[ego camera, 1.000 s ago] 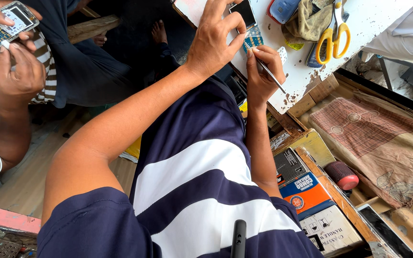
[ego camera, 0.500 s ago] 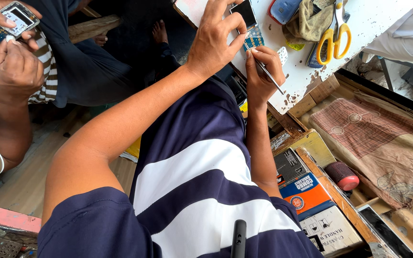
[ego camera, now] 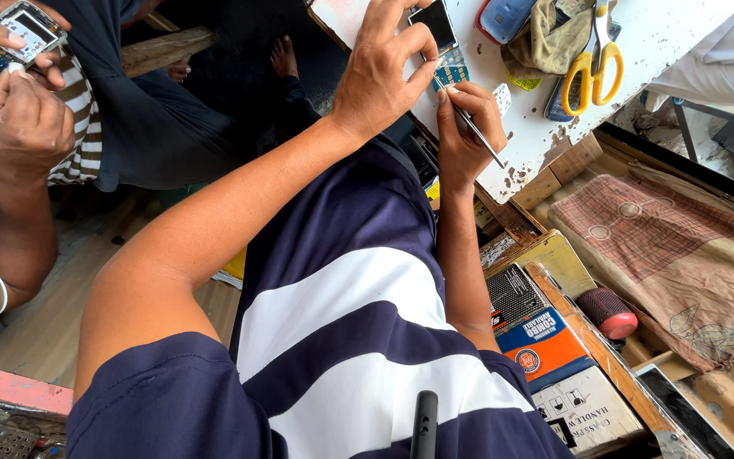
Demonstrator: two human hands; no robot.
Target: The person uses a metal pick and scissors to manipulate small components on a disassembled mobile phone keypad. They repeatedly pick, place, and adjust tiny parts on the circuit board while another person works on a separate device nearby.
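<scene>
Beside right hand [ego camera: 467, 127] with thin tool [ego camera: 479, 136]: orange box [ego camera: 545, 347]

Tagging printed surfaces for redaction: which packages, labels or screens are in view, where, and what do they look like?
Orange and blue box: flat, beside the person's right elbow.
White box: rectangular, black pictograms, just below it.
Black box: dotted texture, just above it.
Small dark screen: under the left hand.
Co-worker's phone part: pale-framed screen, top left.
</scene>
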